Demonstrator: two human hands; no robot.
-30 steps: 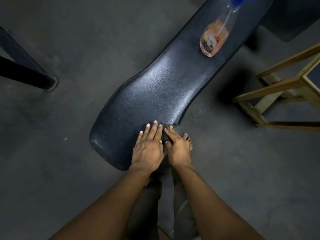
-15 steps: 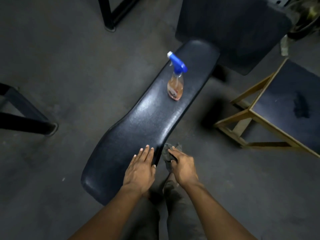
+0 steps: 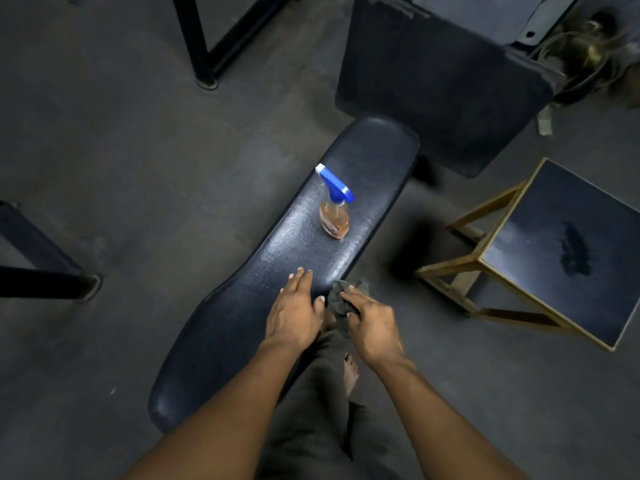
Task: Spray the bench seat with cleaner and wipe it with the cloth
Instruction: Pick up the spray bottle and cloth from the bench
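A long black padded bench seat point(image 3: 242, 306) runs diagonally from lower left to upper right. A spray bottle point(image 3: 334, 216) with a blue trigger head and pinkish liquid stands upright on its far half. My left hand point(image 3: 296, 311) lies flat, palm down, on the seat's right side, fingers together. Just right of it, my right hand point(image 3: 372, 329) grips a bunched dark grey cloth point(image 3: 341, 299) at the seat's right edge. The cloth's lower part is hidden under my fingers.
A wooden-framed stool with a dark top point(image 3: 554, 258) stands to the right. A large dark pad point(image 3: 440, 84) sits beyond the bench end. Black metal frame legs point(image 3: 202, 46) stand at the upper left, another frame leg point(image 3: 45, 271) at the left. My legs and a bare foot point(image 3: 350, 374) are below.
The view has tilted up and pulled back, bringing the whole bottle and stool into sight. My right hand has drawn the cloth off the seat surface to its right edge and bunched it.
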